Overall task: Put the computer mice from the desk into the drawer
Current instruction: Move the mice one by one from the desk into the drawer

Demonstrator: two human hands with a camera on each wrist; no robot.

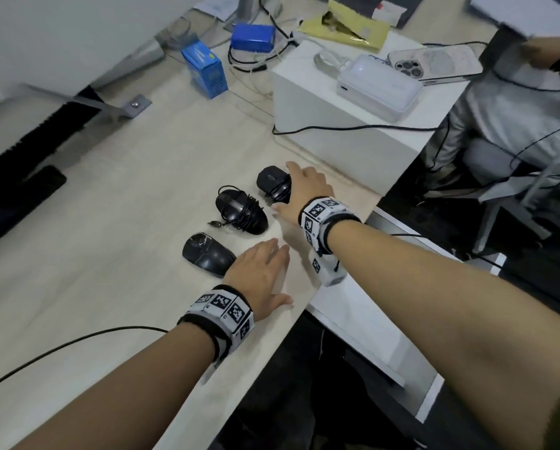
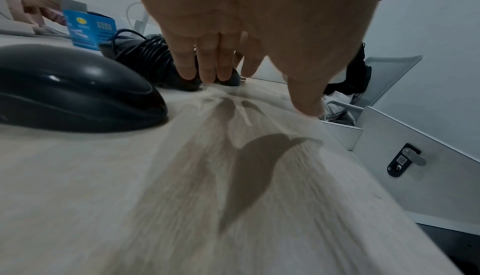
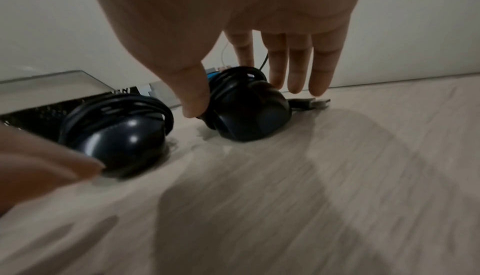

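Three mice point(image 1: 241, 212) sit on the bench point(image 1: 116, 206); none stowed. I see right hand point(image 1: 304, 190) spread over the far mouse point(image 1: 273, 183), left hand point(image 1: 259, 271) flat, empty.

Print on blue box point(image 2: 89, 30) too blurred; nothing legible.

Office, wood-look desk point(image 1: 126, 190), wired mice point(image 1: 241, 211), cables, phone point(image 1: 434, 63), mesh chair point(image 2: 389, 70)
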